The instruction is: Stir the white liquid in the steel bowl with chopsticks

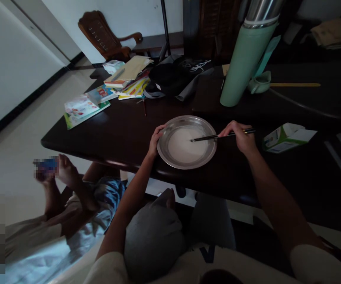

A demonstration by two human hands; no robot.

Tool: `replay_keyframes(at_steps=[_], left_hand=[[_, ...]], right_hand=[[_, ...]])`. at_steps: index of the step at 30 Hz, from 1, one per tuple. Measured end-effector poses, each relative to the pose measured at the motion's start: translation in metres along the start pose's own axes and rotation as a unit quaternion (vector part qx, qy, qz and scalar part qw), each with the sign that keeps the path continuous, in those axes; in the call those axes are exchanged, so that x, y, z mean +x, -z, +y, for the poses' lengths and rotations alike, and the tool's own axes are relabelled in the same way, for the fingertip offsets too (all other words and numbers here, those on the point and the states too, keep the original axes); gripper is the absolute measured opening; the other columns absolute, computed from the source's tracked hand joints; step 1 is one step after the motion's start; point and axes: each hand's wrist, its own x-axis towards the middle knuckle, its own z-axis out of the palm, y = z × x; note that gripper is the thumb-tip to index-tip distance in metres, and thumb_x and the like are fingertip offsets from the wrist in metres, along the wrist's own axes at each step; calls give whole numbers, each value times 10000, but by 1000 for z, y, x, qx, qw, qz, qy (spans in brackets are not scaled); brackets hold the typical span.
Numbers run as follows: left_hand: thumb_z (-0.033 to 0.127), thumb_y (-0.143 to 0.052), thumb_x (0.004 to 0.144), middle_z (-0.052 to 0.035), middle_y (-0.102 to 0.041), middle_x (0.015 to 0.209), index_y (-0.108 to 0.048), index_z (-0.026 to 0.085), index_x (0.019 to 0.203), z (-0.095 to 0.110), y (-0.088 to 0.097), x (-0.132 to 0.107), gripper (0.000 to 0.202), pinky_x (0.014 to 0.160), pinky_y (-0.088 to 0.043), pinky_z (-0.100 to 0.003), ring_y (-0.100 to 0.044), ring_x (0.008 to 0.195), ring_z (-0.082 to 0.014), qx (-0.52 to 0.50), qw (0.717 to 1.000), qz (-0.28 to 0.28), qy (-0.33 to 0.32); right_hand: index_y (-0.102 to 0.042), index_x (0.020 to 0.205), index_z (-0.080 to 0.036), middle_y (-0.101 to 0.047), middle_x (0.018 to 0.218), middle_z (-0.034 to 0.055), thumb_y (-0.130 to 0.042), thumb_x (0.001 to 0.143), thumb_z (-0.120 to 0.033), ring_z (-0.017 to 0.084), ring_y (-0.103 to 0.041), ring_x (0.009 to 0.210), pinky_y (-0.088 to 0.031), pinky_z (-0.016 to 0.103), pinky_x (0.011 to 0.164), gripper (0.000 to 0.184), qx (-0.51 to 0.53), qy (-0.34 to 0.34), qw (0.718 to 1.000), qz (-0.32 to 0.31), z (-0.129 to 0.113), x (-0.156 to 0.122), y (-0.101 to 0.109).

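We look down at a dark polished wooden table (114, 134). Near its front edge sits a round shallow steel plate (162, 148), with a thin white layer spread over its floor. In this dim light we cannot tell whether that layer is liquid or powder.

The left hand (155, 140) curls around the plate's left rim, with the fingers on the lip. The right hand (241, 138) is closed in a pinch on the thick end of a pair of slim dark chopsticks (214, 137). Their tips rest in the white layer near the plate's middle.

We judge the plate to be light, stiff and slick. It would likely skate on the glossy wood unless steadied, and the raised rim is the sound place to grip it. Tilting it could let the contents run or slide. The chopsticks look rigid and very light.

Behind the plate stands a tall mint-green flask with a steel cap (244, 63). A green-and-white carton (285, 137) lies to the right of the plate, and colourful books (99, 98) lie at the table's far left. Another person's forearm (69, 197) shows below the table at the left.
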Motion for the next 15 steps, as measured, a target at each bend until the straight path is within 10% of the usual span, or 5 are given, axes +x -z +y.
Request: replay_keyframes(at_steps=[8, 15], left_hand=[[448, -603, 801, -49, -656, 1137, -640, 236, 1120, -3, 3, 3, 385, 861, -485, -356, -614, 966, -233, 27, 1000, -3, 10], [414, -599, 791, -45, -642, 1175, -648, 231, 1098, 2, 2, 2, 361, 929, -464, -358, -596, 1051, -241, 28, 1000, -4, 3]], right_hand=[[-708, 672, -267, -775, 782, 38, -534, 952, -563, 233, -639, 836, -491, 401, 814, 443, -58, 5, 989, -138, -5, -5, -16], [-649, 574, -250, -736, 668, 34, -519, 954, -573, 225, -670, 715, -499, 413, 788, 515, -35, 2, 999, -17, -3, -1, 1]])
